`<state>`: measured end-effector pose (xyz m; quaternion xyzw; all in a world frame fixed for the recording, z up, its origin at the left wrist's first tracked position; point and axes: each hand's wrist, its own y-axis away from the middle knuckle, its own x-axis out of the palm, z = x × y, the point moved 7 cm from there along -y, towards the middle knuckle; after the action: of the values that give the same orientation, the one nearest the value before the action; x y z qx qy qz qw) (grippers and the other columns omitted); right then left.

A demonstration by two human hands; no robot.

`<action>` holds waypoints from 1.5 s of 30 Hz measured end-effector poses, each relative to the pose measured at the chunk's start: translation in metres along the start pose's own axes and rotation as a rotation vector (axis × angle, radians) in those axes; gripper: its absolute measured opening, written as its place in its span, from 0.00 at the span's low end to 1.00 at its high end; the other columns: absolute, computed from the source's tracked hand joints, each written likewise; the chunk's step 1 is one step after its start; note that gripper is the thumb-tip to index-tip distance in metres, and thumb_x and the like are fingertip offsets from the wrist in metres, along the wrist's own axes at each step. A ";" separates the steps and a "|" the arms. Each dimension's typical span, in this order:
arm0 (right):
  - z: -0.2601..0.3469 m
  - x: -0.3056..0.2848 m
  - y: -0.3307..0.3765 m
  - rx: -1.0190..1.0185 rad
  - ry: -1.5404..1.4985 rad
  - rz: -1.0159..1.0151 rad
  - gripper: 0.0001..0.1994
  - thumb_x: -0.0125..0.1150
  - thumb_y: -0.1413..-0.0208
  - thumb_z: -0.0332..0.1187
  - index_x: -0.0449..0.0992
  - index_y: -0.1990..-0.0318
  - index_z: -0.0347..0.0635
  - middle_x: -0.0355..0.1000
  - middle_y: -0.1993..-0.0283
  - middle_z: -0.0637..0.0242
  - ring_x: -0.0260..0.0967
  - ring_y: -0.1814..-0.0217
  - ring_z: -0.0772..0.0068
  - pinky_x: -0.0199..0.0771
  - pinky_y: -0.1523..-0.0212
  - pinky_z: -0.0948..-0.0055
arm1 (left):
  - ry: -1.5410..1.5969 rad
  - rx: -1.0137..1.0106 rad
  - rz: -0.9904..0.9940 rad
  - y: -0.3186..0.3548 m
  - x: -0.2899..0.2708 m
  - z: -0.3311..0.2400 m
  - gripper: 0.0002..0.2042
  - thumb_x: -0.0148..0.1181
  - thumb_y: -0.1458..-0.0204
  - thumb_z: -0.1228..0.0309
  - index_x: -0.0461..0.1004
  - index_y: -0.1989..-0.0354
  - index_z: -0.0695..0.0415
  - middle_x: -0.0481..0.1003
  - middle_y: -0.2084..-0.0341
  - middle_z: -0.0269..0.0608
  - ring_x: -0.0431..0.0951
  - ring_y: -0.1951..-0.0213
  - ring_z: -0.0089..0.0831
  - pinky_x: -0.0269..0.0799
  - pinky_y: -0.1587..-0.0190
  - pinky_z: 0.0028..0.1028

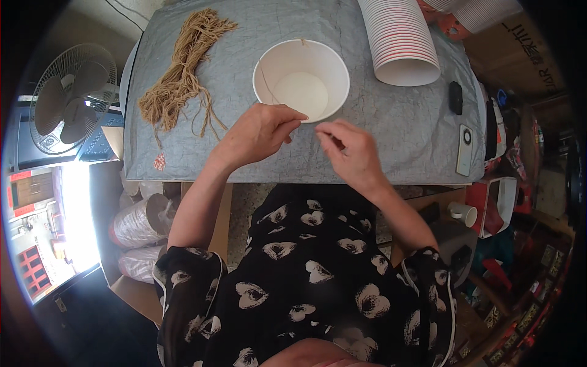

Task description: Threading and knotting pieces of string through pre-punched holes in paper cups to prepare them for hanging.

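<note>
A large white paper bucket (335, 79) stands upright on the table before me. Over its left rim a thin brown string (265, 76) hangs inside and runs down toward my left hand (257, 134). The fingertips of that hand are pinched together at the bucket's near rim, apparently on the string. My right hand (351, 150) is just right of the near rim, thumb and forefinger closed; whatever is between them is too small to make out. A bit of brown string also shows at the far rim. At the left lies a loose bundle of brown strings (183, 67).
A long stack of nested paper buckets (400, 37) lies at the back right. A black object (455, 98) and a pale phone (465, 150) rest by the right edge. A small red-and-white piece (159, 161) lies front left. A fan (73, 98) stands left of the table.
</note>
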<state>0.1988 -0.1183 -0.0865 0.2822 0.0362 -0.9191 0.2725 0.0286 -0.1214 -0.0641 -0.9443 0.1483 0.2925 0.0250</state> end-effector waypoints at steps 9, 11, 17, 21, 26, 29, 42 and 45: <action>-0.043 0.088 -0.018 0.234 -1.408 0.033 0.14 0.62 0.34 0.41 0.80 0.50 0.41 0.80 0.53 0.66 0.76 0.54 0.75 0.75 0.56 0.71 | 0.040 -0.040 -0.044 -0.001 0.003 0.002 0.10 0.57 0.38 0.75 0.79 0.52 0.66 0.82 0.71 0.47 0.84 0.70 0.29 0.79 0.66 0.29; -0.050 0.090 -0.020 0.233 -1.389 0.031 0.14 0.62 0.34 0.41 0.80 0.49 0.41 0.80 0.54 0.66 0.76 0.55 0.75 0.75 0.56 0.71 | 0.065 -0.019 -0.074 -0.001 0.002 -0.001 0.09 0.57 0.39 0.76 0.80 0.55 0.67 0.82 0.71 0.49 0.85 0.71 0.30 0.79 0.67 0.29; -0.061 0.086 -0.018 0.295 -1.425 0.056 0.12 0.62 0.35 0.38 0.80 0.50 0.42 0.79 0.54 0.67 0.75 0.56 0.75 0.75 0.54 0.70 | 0.083 -0.045 -0.057 -0.002 0.003 0.001 0.10 0.57 0.39 0.76 0.80 0.54 0.67 0.82 0.71 0.50 0.85 0.71 0.31 0.80 0.66 0.29; -0.039 0.077 -0.013 0.353 -1.511 0.093 0.13 0.61 0.34 0.38 0.78 0.48 0.42 0.79 0.52 0.67 0.74 0.54 0.76 0.74 0.53 0.69 | 0.085 -0.031 -0.076 -0.002 0.003 0.010 0.10 0.58 0.39 0.76 0.80 0.53 0.66 0.83 0.71 0.49 0.85 0.71 0.32 0.80 0.66 0.29; -0.049 0.088 -0.017 0.348 -1.591 0.121 0.15 0.60 0.33 0.39 0.77 0.47 0.40 0.78 0.52 0.67 0.74 0.55 0.76 0.75 0.56 0.69 | 0.101 -0.044 -0.063 -0.004 0.001 0.010 0.10 0.58 0.39 0.75 0.80 0.53 0.65 0.83 0.70 0.48 0.85 0.70 0.31 0.80 0.66 0.29; -0.062 0.091 -0.017 0.300 -1.571 0.089 0.13 0.61 0.34 0.38 0.78 0.49 0.40 0.78 0.55 0.69 0.73 0.57 0.77 0.75 0.59 0.70 | 0.133 -0.070 -0.011 -0.004 0.003 0.009 0.11 0.57 0.36 0.75 0.79 0.50 0.64 0.82 0.70 0.41 0.82 0.70 0.24 0.78 0.66 0.25; 0.023 -0.021 -0.022 -0.398 0.029 -0.337 0.05 0.65 0.43 0.24 0.81 0.61 0.34 0.76 0.70 0.64 0.73 0.69 0.71 0.72 0.68 0.75 | 0.276 -0.116 0.047 -0.003 0.002 0.025 0.09 0.60 0.37 0.74 0.81 0.51 0.61 0.81 0.71 0.36 0.82 0.70 0.21 0.76 0.69 0.22; 0.009 -0.027 -0.018 -0.205 -0.151 -0.333 0.05 0.64 0.40 0.25 0.81 0.59 0.33 0.77 0.70 0.64 0.72 0.70 0.77 0.72 0.67 0.76 | 0.293 -0.118 0.057 -0.005 0.001 0.028 0.09 0.60 0.38 0.74 0.81 0.51 0.61 0.81 0.71 0.35 0.82 0.69 0.21 0.75 0.69 0.22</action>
<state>0.2040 -0.0922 -0.0656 0.1733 0.1552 -0.9615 0.1462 0.0157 -0.1131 -0.0884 -0.9722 0.1598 0.1602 -0.0607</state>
